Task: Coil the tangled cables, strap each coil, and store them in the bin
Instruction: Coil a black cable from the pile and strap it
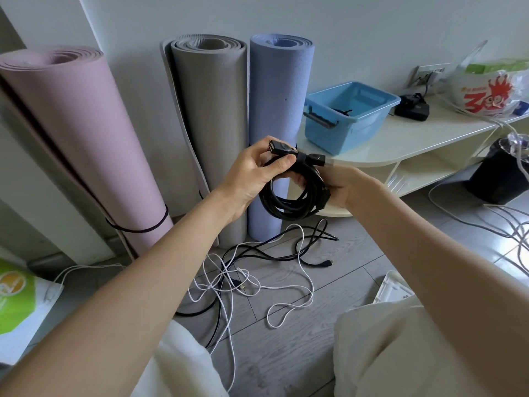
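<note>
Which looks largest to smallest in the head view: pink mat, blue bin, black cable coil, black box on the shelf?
1. pink mat
2. blue bin
3. black cable coil, though nearer the camera
4. black box

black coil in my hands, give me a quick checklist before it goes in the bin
1. Coil gathered in neat loops: ok.
2. Both hands gripping it, left hand at the top, right hand at the side: ok.
3. Strap around the loops near the plugs: present, fully fastened cannot tell.
4. Bin open on the shelf, with room: ok.
5. Other cables on the floor coiled: not ok, they lie tangled.
</note>
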Demonstrator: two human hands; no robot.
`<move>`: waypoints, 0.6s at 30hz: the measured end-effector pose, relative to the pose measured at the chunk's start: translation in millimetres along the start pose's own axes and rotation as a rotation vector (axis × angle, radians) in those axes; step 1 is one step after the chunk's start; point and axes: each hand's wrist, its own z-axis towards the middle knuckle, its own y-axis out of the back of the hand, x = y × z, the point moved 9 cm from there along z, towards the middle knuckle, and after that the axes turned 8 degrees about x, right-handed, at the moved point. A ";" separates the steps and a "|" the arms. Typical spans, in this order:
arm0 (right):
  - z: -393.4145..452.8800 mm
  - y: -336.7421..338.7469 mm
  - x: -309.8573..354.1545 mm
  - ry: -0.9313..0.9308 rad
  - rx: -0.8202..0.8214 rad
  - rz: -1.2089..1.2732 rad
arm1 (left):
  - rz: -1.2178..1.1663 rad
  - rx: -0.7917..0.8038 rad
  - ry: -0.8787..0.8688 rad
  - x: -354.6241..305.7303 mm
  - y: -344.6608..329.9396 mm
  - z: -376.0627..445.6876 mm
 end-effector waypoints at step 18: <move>-17.4 -11.9 55.6 0.413 -0.072 -0.583 | -0.072 -0.277 0.027 1.8 41.3 -1.9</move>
